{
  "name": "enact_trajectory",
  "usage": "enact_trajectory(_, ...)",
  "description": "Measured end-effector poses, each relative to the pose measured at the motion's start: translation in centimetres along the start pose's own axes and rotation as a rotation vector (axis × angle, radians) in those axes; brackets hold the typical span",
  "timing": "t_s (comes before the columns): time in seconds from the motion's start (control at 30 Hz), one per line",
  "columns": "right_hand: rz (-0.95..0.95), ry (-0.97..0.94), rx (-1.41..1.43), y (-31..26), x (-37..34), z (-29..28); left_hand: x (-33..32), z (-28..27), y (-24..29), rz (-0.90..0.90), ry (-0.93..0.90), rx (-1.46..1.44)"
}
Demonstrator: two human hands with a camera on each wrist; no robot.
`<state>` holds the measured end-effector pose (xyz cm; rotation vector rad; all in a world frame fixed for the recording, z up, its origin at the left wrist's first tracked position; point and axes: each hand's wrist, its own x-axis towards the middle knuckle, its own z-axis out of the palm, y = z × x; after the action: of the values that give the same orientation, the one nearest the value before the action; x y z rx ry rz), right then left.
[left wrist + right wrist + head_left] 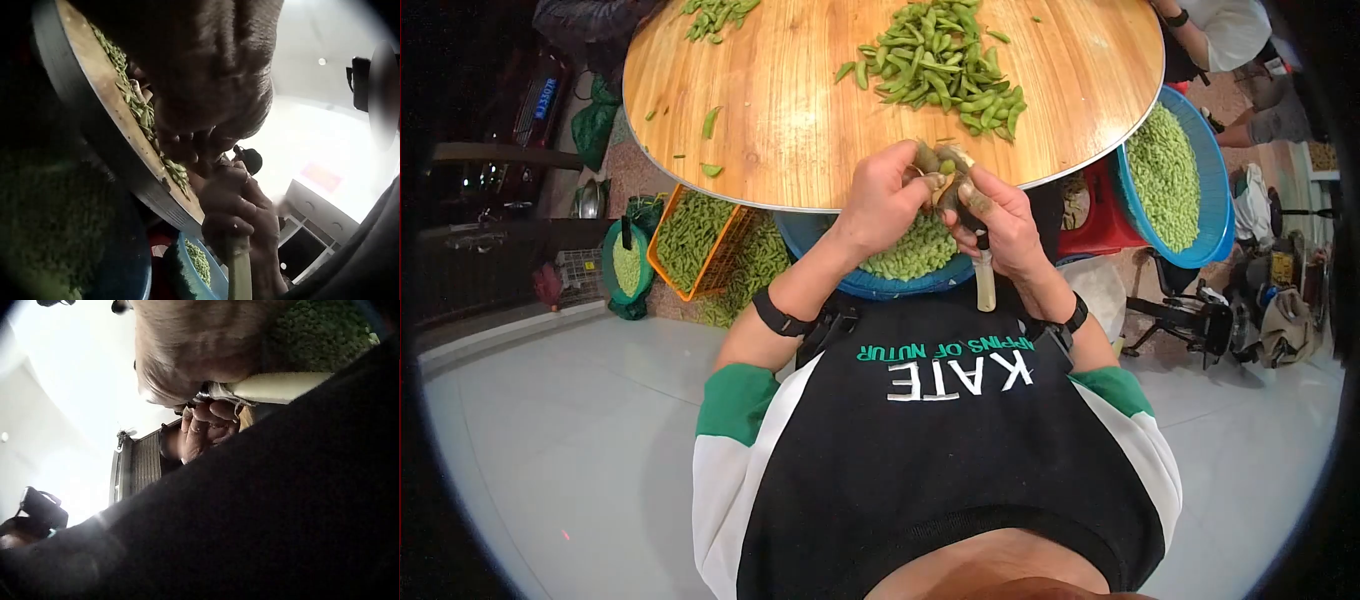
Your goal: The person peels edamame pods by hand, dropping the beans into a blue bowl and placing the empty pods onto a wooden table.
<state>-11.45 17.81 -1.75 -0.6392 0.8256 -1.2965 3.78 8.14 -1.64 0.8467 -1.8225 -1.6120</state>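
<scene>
Over the table's near edge, my two hands meet at the fingertips in the head view. My left hand (882,205) pinches a small green soybean pod (947,168) between thumb and fingers. My right hand (1006,222) curls round a tool with a pale handle (985,288), which sticks out below the palm; its working end is hidden among the fingers. The same pale handle (239,272) shows in the left wrist view. Beneath the hands, a blue basin (880,290) holds shelled green beans (915,250).
A heap of green pods (945,65) lies on the round wooden table (800,110). An orange crate (668,230) of pods stands at the left. A blue tub (1215,185) of shelled beans stands at the right, by a red stool (1100,225). Other people sit across the table.
</scene>
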Motion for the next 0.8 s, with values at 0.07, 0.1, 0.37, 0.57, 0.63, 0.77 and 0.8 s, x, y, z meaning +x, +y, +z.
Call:
enact_trajectory(0.07,-0.009,-0.006,-0.011,0.2,0.1,-0.1,-0.2,0.0,0.9,-0.099,-0.033,-0.081)
enact_trajectory(0.1,-0.021,-0.012,-0.023,0.3,0.1,-0.2,-0.3,0.0,0.9,-0.099,-0.032,-0.081)
enact_trajectory(0.37,-0.147,0.002,-0.140,0.6,0.2,-0.4,-0.2,-0.2,1.1,-0.135,-0.068,-0.298)
enact_trajectory(0.57,-0.123,-0.045,-0.201,0.5,0.4,-1.5,0.3,-1.5,0.1,-0.276,-0.249,-0.689)
enact_trajectory(0.63,-0.101,-0.069,-0.227,0.9,0.5,-1.9,0.2,-1.3,0.6,-0.358,-0.224,-0.781)
enact_trajectory(0.77,-0.442,-0.003,-0.782,1.8,0.5,-1.1,-0.2,-0.7,0.0,-0.482,-0.151,-0.745)
enact_trajectory(0.8,-0.397,0.070,-0.657,2.1,0.5,-0.7,-0.3,-0.5,0.1,-0.481,-0.147,-0.747)
